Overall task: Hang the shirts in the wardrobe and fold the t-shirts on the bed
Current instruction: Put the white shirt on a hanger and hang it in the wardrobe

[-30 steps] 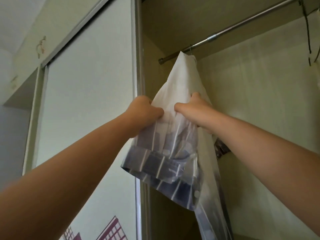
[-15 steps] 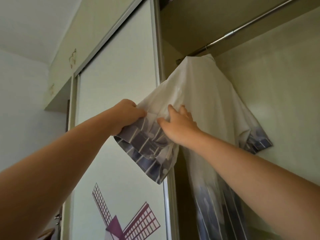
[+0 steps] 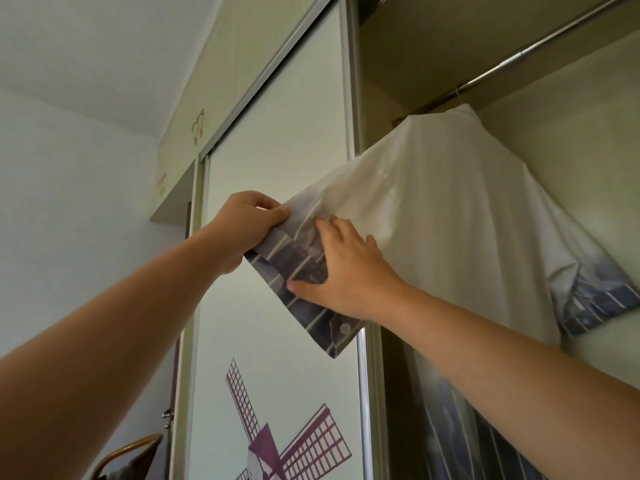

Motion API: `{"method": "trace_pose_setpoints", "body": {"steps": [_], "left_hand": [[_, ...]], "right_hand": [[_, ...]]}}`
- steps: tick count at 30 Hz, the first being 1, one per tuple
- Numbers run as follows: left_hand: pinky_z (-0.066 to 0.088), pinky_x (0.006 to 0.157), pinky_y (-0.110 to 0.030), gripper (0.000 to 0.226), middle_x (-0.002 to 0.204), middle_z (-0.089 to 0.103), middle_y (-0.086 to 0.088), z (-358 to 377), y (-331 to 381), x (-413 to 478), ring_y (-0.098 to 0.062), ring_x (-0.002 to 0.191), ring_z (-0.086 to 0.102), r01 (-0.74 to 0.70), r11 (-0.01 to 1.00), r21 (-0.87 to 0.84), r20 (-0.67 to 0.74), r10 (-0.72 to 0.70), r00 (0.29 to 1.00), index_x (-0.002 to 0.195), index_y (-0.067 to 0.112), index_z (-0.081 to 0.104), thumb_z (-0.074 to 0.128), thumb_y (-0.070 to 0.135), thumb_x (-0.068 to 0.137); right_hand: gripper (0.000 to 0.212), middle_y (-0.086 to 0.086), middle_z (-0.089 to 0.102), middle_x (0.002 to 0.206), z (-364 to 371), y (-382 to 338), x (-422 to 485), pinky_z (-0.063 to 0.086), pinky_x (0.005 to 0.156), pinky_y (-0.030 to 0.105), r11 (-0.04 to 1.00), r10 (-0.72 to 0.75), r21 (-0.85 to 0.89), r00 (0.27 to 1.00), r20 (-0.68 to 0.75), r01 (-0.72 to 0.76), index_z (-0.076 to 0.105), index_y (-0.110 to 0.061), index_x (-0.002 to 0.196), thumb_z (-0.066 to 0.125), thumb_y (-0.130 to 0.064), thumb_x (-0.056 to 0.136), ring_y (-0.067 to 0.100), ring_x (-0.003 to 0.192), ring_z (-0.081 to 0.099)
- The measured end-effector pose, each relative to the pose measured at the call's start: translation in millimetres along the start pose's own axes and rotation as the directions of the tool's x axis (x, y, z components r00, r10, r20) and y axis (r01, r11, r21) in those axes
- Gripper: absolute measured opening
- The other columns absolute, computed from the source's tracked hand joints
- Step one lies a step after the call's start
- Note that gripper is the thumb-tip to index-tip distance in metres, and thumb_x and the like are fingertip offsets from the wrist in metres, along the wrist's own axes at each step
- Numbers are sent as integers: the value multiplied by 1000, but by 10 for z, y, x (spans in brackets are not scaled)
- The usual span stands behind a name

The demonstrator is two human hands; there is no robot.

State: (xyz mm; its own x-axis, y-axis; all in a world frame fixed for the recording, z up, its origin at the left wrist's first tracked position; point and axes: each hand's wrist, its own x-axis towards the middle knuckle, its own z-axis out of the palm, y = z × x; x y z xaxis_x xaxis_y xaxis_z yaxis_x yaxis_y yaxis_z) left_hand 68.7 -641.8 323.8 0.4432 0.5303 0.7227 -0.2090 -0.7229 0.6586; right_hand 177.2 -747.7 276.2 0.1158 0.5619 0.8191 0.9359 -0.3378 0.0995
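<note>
The white shirt [image 3: 450,209] hangs from the rail [image 3: 512,60] inside the wardrobe [image 3: 571,133], seemingly on a hanger hidden under its collar. One striped sleeve [image 3: 277,261] is drawn out across the sliding door [image 3: 277,133]: the left hand [image 3: 242,226] pinches its upper edge with curled fingers, and the right hand [image 3: 343,271] lies flat on the cuff, fingers straight.

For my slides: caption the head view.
Left hand pinches and right hand presses the sleeve of a shirt hanging from the rail.
</note>
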Motion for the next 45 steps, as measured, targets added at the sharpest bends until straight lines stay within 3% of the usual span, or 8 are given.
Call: {"method": "trace_pose_setpoints", "body": {"steps": [9, 14, 20, 26, 30, 37, 39, 45], "left_hand": [[51, 54, -27, 7, 82, 66, -8, -84, -34, -47, -18, 65, 62, -53, 998, -17, 4, 53, 999, 98, 15, 55, 57, 11, 92], [56, 59, -25, 26, 94, 68, -7, -139, -40, -157, -18, 73, 66, -194, 978, 75, 107, 185, 977, 96, 22, 59, 47, -1, 89], [46, 55, -8, 49, 109, 55, 9, -184, -12, -284, -8, 89, 59, -309, 925, 219, 380, 211, 901, 115, 32, 47, 56, 30, 67], [37, 58, -18, 17, 90, 58, -1, -76, 6, -263, -21, 77, 56, -476, 595, 647, 47, 592, 804, 95, 17, 46, 57, 13, 83], [33, 47, -30, 14, 62, 45, -1, -154, 6, -227, -27, 56, 46, -455, 566, 688, -96, 692, 716, 91, 11, 39, 52, 6, 86], [43, 49, -24, 6, 72, 50, 3, -154, 46, -68, -13, 63, 52, -251, 889, 383, -244, 360, 901, 97, 10, 49, 51, 7, 92], [50, 59, -28, 11, 77, 55, -4, -150, 61, -24, -18, 68, 55, -153, 976, 153, -260, 189, 947, 98, 5, 55, 48, 1, 92], [51, 71, -30, 20, 87, 64, -10, -236, 151, -78, -22, 81, 61, 70, 911, -406, -51, -99, 994, 99, 8, 60, 40, 8, 95]], "right_hand": [[60, 10, 58, 86, 191, -165, -3, 47, 57, 32, 960, -244, -228, 879, -410, 160, 55, -6, 99, 78, -46, 59, 22, 70, 55], [21, 7, 60, 71, 107, -256, 11, 52, 50, 33, 969, -232, -38, 850, -473, 243, 56, -5, 87, 71, -14, 77, 20, 56, 54], [13, 5, 59, 88, -94, -284, 91, 36, 59, 8, 966, -47, 186, 834, -550, 178, 54, -7, 101, 56, -17, 93, 13, 69, 52], [10, 9, 61, 79, -37, -416, 159, 37, 52, 15, 948, -126, 140, 741, -660, 286, 56, -4, 91, 59, -11, 84, 12, 61, 47], [24, 12, 61, 79, -22, -431, 120, 39, 48, 20, 949, -267, -36, 734, -625, 314, 57, -2, 93, 69, -5, 73, 19, 57, 53], [28, 14, 57, 91, -95, -336, 35, 23, 45, 5, 961, -201, 62, 837, -508, 268, 53, -2, 97, 69, 0, 75, 13, 52, 43], [23, 13, 54, 99, -144, -340, 14, 37, 46, 13, 942, -244, 103, 861, -447, 320, 51, -2, 101, 63, -1, 81, 19, 59, 52], [22, 6, 54, 93, -201, -181, 35, 49, 57, 20, 873, -293, 185, 787, -543, 452, 58, -3, 99, 46, -18, 88, 13, 72, 53]]}}
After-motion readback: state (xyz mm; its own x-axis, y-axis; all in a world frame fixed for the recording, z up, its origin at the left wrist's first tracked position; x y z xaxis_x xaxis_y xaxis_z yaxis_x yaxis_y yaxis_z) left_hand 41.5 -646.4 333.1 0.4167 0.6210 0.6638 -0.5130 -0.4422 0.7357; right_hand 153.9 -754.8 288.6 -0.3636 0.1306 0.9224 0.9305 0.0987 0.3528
